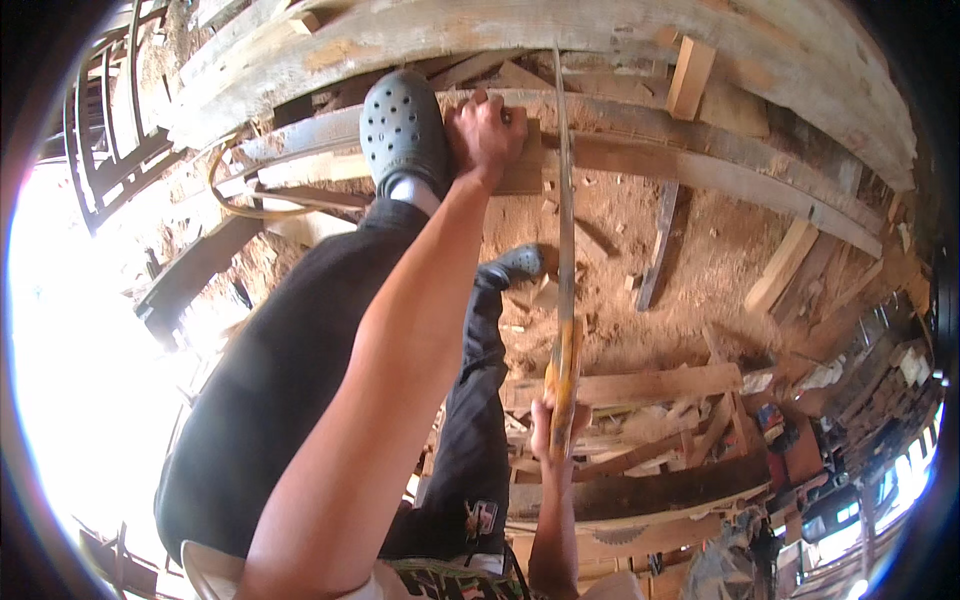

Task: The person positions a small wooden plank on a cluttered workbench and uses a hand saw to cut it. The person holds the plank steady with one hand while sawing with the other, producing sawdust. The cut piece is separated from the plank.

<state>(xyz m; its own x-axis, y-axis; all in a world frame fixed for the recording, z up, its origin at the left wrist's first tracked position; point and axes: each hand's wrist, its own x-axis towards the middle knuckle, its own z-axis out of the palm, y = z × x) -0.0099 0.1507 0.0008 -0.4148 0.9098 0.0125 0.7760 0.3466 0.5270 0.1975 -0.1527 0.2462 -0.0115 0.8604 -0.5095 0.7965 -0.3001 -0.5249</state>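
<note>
My right hand (543, 430) is wrapped round the worn yellow handle of a handsaw (566, 230). The saw's long narrow blade points away from me, edge-on to the view, and its far part crosses a wooden board (650, 158). Just left of the blade, my left hand (486, 135) is closed over a short piece of wood (522, 178) lying against that board. Beside this hand, my foot in a grey clog (403, 125) presses on the wood. My other clog (522, 262) rests lower down on the sawdust-covered ground.
A thick, long timber (420, 45) spans the far side. Loose blocks (783, 265) and a dark strip (657, 245) lie over the sawdust. Nearer, at right, are stacked beams (640, 385) and a circular saw blade (618, 536). A yellowish hose (222, 190) loops at the left.
</note>
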